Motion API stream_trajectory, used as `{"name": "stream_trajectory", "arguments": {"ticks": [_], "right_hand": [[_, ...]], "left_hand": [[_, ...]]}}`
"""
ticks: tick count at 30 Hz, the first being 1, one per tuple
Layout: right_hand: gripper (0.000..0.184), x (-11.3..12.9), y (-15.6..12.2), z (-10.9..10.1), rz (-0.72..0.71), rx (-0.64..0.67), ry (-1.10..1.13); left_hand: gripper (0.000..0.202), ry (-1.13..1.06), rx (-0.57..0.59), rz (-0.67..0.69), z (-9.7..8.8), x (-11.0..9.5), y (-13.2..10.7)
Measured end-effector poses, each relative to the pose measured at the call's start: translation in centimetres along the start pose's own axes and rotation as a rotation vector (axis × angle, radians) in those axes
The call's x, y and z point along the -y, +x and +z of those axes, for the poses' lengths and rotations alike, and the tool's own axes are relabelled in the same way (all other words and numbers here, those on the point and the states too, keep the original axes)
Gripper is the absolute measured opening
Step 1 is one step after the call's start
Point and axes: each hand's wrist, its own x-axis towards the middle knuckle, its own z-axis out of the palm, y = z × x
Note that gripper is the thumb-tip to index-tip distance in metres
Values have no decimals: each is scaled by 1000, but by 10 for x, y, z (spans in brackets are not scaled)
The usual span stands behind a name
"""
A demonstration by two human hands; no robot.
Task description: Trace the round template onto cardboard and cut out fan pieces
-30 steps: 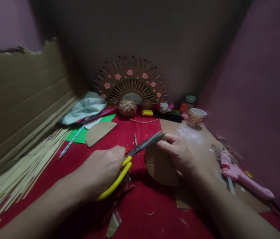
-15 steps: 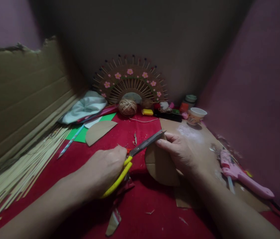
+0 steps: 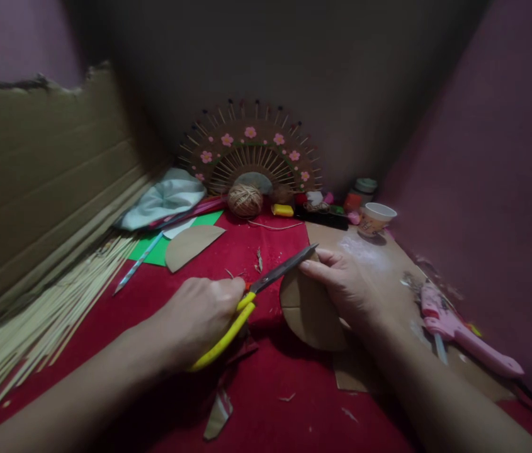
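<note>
My left hand (image 3: 199, 318) is wrapped round the yellow handles of a pair of scissors (image 3: 266, 286). The grey blades point up and to the right and meet the top edge of a round brown cardboard piece (image 3: 306, 311). My right hand (image 3: 344, 283) pinches that cardboard piece at its upper right and holds it upright over the red cloth (image 3: 266, 402). The blade tips lie close to my right fingertips.
A pink glue gun (image 3: 459, 330) lies at the right on a brown sheet. Bamboo sticks (image 3: 24, 327) and a corrugated cardboard wall (image 3: 34, 182) fill the left. At the back stand a stick-and-flower fan (image 3: 249, 154), a twine ball (image 3: 244, 200), a paper cup (image 3: 375, 219) and a half-round cardboard (image 3: 190, 244).
The scissor blades have closed a little along the cardboard's top edge. Both hands and the whole scene have shifted slightly up and to the right in view.
</note>
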Motion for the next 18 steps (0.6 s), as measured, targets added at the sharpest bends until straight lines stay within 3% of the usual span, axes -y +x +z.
{"name": "stream_trajectory", "arguments": {"ticks": [7,18], "right_hand": [[14,1,0,1,-19,-13,-21],[15,1,1,-3,0,27,-54]], "left_hand": [[23,-41,-10,-94,1,-3,4],[19,0,21,30,4,3,4]]}}
